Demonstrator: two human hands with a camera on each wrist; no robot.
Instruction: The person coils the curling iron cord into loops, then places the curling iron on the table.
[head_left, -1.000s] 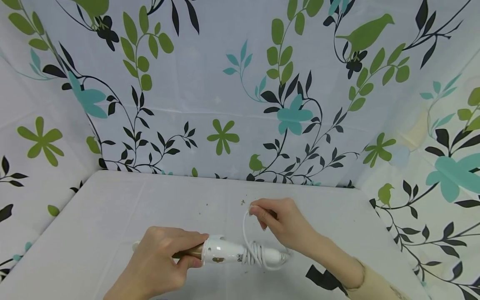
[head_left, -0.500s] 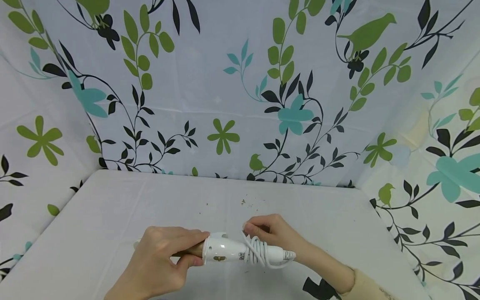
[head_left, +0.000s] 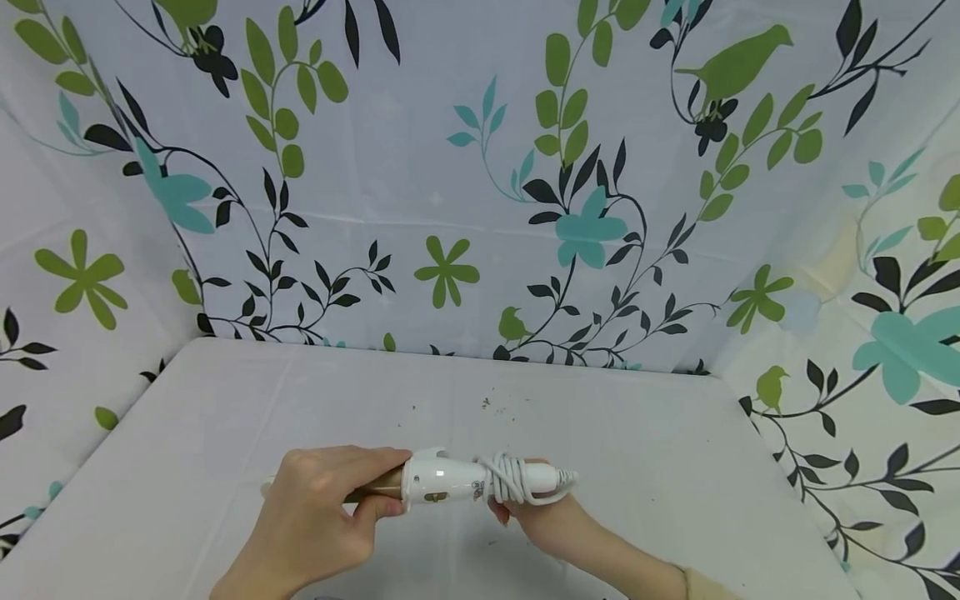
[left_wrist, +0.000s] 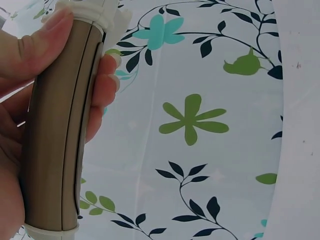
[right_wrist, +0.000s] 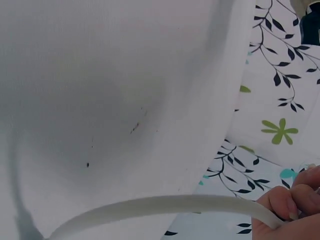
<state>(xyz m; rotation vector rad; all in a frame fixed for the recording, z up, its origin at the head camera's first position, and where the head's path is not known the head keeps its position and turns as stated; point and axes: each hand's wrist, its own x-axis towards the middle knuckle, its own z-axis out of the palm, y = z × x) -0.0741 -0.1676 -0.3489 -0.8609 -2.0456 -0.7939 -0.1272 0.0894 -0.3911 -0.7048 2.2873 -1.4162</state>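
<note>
My left hand point(head_left: 315, 508) grips the brown-gold barrel of a curling iron point(head_left: 446, 481), held level above the table with its white handle to the right. In the left wrist view, the thumb lies along the barrel point(left_wrist: 57, 135) and the fingertips come round its far side. Several turns of white cord point(head_left: 510, 477) wrap the handle. Under and behind those turns is my right hand point(head_left: 542, 521), its fingers partly hidden by the handle. The right wrist view has the cord point(right_wrist: 170, 204) running in a curve into the pinch of the right thumb and fingers point(right_wrist: 292, 205).
A white-covered table point(head_left: 360, 400) lies beneath, with small dark specks point(head_left: 486, 403) toward its back. Patterned cloth point(head_left: 375, 192) with leaves, flowers and birds stands behind and along both sides.
My right hand has come down from above the handle, passed behind it and now shows below, carrying the cord round. The curling iron has risen slightly; my left hand keeps its grip.
</note>
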